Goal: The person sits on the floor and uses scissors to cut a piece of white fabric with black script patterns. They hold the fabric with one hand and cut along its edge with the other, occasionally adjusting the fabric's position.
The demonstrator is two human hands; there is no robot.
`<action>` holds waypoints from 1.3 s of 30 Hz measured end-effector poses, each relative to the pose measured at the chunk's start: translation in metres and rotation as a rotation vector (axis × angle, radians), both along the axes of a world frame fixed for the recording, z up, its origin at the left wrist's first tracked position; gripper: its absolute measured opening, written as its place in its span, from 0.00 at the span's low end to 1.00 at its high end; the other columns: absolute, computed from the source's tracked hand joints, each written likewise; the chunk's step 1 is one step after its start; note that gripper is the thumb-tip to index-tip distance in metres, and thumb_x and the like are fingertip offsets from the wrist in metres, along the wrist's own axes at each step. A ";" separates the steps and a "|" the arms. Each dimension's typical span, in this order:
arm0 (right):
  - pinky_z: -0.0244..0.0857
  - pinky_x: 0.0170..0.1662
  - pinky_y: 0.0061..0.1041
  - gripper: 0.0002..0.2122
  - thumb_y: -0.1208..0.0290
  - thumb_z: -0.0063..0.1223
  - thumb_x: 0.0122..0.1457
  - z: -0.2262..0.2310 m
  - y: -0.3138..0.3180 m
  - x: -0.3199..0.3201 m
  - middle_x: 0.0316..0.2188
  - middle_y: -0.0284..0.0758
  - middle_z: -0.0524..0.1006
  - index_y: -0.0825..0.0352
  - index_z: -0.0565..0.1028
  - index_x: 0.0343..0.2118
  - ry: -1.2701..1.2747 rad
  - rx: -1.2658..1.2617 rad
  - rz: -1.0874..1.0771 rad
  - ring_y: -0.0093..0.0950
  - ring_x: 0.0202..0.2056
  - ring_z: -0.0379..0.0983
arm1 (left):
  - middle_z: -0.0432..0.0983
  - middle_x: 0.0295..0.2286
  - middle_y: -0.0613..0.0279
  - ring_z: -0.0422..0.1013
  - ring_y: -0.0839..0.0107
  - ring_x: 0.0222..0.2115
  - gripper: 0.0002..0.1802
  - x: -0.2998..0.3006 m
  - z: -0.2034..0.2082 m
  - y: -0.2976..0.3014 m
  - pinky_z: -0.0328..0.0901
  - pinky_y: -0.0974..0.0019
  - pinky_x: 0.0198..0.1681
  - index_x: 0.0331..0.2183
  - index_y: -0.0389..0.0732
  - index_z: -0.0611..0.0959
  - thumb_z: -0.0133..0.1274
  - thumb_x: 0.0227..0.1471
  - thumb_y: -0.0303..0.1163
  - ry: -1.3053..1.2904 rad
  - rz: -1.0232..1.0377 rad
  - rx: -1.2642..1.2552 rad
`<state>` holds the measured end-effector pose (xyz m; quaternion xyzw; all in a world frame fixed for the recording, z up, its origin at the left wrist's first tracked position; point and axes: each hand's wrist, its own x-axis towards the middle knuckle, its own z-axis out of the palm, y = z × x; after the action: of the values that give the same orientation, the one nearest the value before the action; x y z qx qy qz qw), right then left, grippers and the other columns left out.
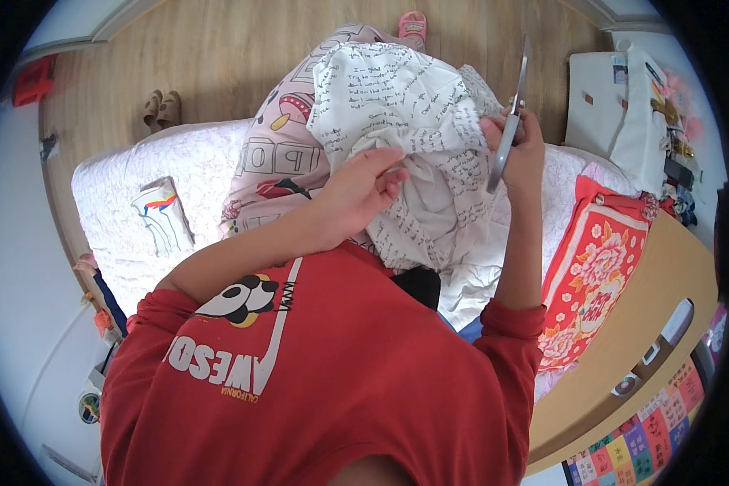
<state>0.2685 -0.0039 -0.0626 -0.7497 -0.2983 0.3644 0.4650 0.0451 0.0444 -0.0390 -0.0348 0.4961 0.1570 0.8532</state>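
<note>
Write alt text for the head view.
The wearer's right hand holds what look like grey scissors beside rumpled white cloth printed with black writing; the left hand is over the cloth. Below, a red top; at right, a red floral textile.

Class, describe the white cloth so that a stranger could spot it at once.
Start at the pale bed crossing the picture. In front of the red shirt, the white cloth lies crumpled by the left hand and the right hand. Black handwriting-like lines mark it, unlike the pink patterned fabric beside it.
</note>
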 end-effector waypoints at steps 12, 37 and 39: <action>0.65 0.31 0.19 0.18 0.75 0.61 0.46 0.029 -0.035 -0.013 0.29 0.35 0.71 0.68 0.65 0.38 0.004 -0.016 -0.020 0.21 0.29 0.70 | 0.67 0.25 0.63 0.64 0.75 0.27 0.06 0.000 -0.004 -0.007 0.63 0.73 0.30 0.32 0.34 0.72 0.50 0.50 0.24 -0.325 0.118 -0.192; 0.53 0.27 0.17 0.26 0.54 0.58 0.49 0.078 -0.150 -0.066 0.19 0.26 0.61 0.67 0.63 0.42 0.892 -0.308 0.346 0.18 0.23 0.58 | 0.72 0.24 0.66 0.66 0.80 0.23 0.06 -0.010 -0.001 -0.016 0.62 0.78 0.27 0.29 0.37 0.78 0.54 0.48 0.29 -0.080 -0.209 0.452; 0.54 0.27 0.17 0.26 0.53 0.58 0.48 0.075 -0.149 -0.065 0.19 0.26 0.61 0.67 0.64 0.42 0.866 -0.313 0.356 0.18 0.22 0.58 | 0.72 0.24 0.66 0.67 0.80 0.23 0.06 -0.007 0.002 -0.014 0.62 0.78 0.27 0.29 0.36 0.78 0.54 0.49 0.29 -0.085 -0.190 0.427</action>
<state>0.2037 -0.1525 0.0129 -0.5277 -0.1426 0.7567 0.3587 0.0386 0.0304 -0.0373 0.1868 0.4162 0.1757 0.8724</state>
